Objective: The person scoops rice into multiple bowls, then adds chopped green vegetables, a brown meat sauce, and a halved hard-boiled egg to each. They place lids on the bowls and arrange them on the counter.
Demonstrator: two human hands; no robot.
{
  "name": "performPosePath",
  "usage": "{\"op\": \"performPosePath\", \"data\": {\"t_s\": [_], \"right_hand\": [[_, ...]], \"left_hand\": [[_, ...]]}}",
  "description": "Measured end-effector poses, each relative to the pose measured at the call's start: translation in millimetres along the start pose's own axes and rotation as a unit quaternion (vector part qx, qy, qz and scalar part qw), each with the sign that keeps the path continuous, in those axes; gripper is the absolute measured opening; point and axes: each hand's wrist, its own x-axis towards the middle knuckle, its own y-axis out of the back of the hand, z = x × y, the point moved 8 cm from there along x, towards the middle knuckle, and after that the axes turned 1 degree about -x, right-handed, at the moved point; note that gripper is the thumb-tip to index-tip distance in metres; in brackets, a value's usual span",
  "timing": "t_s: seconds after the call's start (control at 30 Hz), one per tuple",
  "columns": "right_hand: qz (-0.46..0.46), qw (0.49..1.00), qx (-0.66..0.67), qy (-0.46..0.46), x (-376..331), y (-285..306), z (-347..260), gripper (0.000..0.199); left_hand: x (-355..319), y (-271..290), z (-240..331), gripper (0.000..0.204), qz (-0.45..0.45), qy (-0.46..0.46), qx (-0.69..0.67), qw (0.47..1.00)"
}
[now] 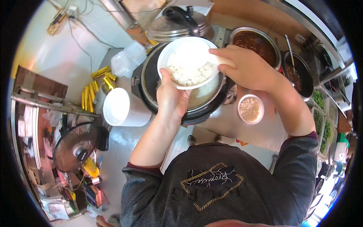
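My left hand [172, 96] is closed round the lower side of a white bowl [162, 62], its thumb on the rim. White rice [189, 75] lies inside the bowl. In my right hand [245, 68] is a white rice paddle [191, 53], gripped by its handle, with the broad blade over the rice in the bowl. The bowl is held above an open rice cooker [143, 85], hiding much of its inside; some pale rice shows below the bowl. Right of the cooker stands a small white bowl [250, 109] of crumbly, light brown food.
Behind the cooker sits a metal lid with a black handle [177, 28]. A pot of dark stew [255, 45] and a black pan with a ladle [298, 73] stand at right. At left are a white bucket [132, 109], clear containers [128, 58] and a fan [75, 145].
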Motion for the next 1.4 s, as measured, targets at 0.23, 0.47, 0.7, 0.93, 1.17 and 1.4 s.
{"op": "performPosePath", "data": {"t_s": [0.23,0.47,0.7,0.93,1.17,1.4], "right_hand": [[0.010,0.975,0.145,-0.171,-89.8,35.0,44.9,0.043],[0.145,0.926,0.285,-0.200,-175.4,86.5,57.1,0.045],[0.103,0.914,0.324,-0.221,-152.0,47.8,83.7,0.055],[0.098,0.988,-0.114,0.023,-25.9,-1.4,31.4,0.040],[-0.212,0.866,-0.444,-0.091,88.1,-148.7,63.7,0.032],[-0.272,0.902,-0.320,-0.102,143.6,-190.9,83.2,0.021]], "left_hand": [[-20.9,-52.5,-72.6,0.055,-0.050,-0.018,-0.006,0.999],[-64.4,14.1,-199.4,0.056,-0.063,0.295,0.102,0.948],[-47.0,168.1,-296.0,0.052,0.057,0.400,0.089,0.911],[-8.7,170.0,-324.8,0.062,0.095,0.278,0.169,0.941],[-100.8,118.1,-93.2,0.022,-0.370,0.130,0.401,0.828],[-94.8,164.3,134.9,0.029,0.115,-0.235,0.880,0.397]]}}
